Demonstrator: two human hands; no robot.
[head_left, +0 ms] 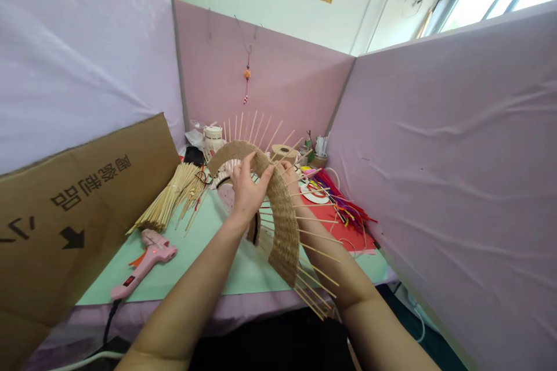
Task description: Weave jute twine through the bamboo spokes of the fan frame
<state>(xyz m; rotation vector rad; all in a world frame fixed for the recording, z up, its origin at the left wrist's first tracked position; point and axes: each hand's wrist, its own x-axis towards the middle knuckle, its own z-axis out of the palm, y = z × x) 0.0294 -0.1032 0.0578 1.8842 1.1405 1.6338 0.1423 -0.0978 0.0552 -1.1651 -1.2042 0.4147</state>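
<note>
A curved, fan-like woven piece [284,226] is held up over the table, its tan twine band threaded across thin wooden sticks that fan outward. My left hand [249,188] grips the band's inner edge near the top, thumb and index finger pressed on its near face. Behind the band, my right hand [288,173] holds the same upper section, and its fingers are partly hidden by the weave. Inside the arch, the sticks run toward a smaller dark-edged curved part [255,226], which my left hand and forearm partly cover.
A pink glue gun [150,258] lies at the left beside a cardboard box [87,208]. Bundled wooden sticks [167,200] lie behind it. At right are coloured pipe cleaners [343,194] on red sheets [348,236]. A twine roll [285,152] stands at the back. Fabric-covered partitions [435,156] enclose the table.
</note>
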